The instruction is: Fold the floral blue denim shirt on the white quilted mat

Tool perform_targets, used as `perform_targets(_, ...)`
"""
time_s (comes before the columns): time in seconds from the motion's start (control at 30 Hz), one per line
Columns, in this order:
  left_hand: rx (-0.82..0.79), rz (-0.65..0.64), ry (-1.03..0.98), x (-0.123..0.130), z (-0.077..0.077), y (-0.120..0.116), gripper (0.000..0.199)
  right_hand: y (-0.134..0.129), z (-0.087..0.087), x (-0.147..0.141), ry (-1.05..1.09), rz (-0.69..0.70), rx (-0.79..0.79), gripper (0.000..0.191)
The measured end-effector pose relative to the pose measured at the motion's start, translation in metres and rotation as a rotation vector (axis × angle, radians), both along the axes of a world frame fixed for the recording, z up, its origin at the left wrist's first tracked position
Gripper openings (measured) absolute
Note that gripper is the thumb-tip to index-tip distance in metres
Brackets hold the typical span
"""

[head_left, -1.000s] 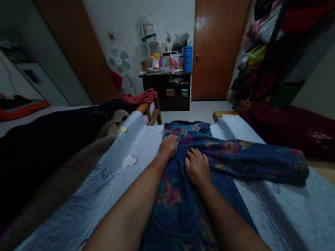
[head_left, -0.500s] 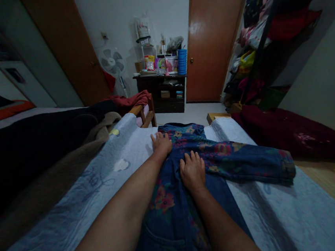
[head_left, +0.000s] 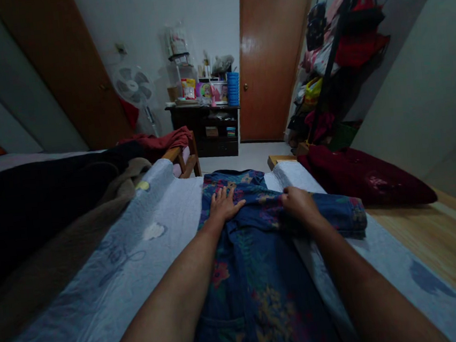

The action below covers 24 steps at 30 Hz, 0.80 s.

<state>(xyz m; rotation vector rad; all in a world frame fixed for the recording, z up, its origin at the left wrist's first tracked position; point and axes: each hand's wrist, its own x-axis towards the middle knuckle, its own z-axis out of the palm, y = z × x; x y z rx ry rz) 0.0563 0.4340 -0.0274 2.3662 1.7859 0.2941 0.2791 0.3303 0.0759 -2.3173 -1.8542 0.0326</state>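
Note:
A blue denim jacket (head_left: 258, 275) with a floral print lies on the pale blue bedspread (head_left: 160, 263), its collar end away from me. One sleeve stretches out to the right, ending in a cuff (head_left: 357, 216). My left hand (head_left: 224, 204) rests flat on the upper part of the jacket, fingers spread. Over at the sleeve, my right hand (head_left: 299, 203) has its fingers curled closed on the denim at the sleeve's upper edge. The other sleeve does not show clearly.
Dark clothing (head_left: 54, 204) and a brown blanket (head_left: 107, 215) lie along the left. A maroon cushion (head_left: 365, 176) is at the right, by a wooden surface (head_left: 431, 232). Beyond the bed stand a dark cabinet (head_left: 179, 127), a fan (head_left: 134, 86) and a door (head_left: 262, 65).
My right hand has moved right from the jacket's body to the sleeve and closed on it. My left hand stays flat on the upper jacket, fingers wider apart. The view has turned slightly right.

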Motion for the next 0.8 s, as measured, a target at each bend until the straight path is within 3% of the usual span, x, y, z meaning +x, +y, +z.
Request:
perform_targets(0.07, -0.002, -0.002, -0.002, 0.000, 0.001, -0.001, 0.086, 0.002, 0.011, 0.040, -0.138, -0.066, -0.010, 0.035)
perform_targets(0.17, -0.002, -0.009, -0.001, 0.000, 0.002, -0.003, 0.088, 0.001, 0.014, 0.085, -0.285, -0.069, -0.140, 0.031)
perform_targets(0.3, -0.011, -0.008, 0.009, 0.000, 0.003, -0.003, 0.090, -0.008, 0.015, 0.104, -0.344, -0.057, -0.269, 0.025)
perform_targets(0.47, -0.021, 0.000, 0.019, 0.000, 0.005, -0.003, 0.088, -0.023, 0.045, 0.092, -0.267, -0.033, -0.277, 0.019)
perform_targets(0.63, -0.034, -0.001, 0.003, 0.003, 0.006, -0.006, 0.082, -0.055, 0.096, 0.058, -0.171, 0.168, -0.170, 0.014)
perform_targets(0.7, -0.090, 0.011, -0.151, 0.004, 0.008, -0.004, 0.081, -0.073, 0.113, 0.038, -0.032, 0.323, -0.225, 0.018)
perform_targets(0.8, -0.297, 0.040, -0.611, 0.003, 0.015, 0.005, 0.085, -0.099, 0.128, 0.007, 0.166, 0.434, -0.327, 0.019)
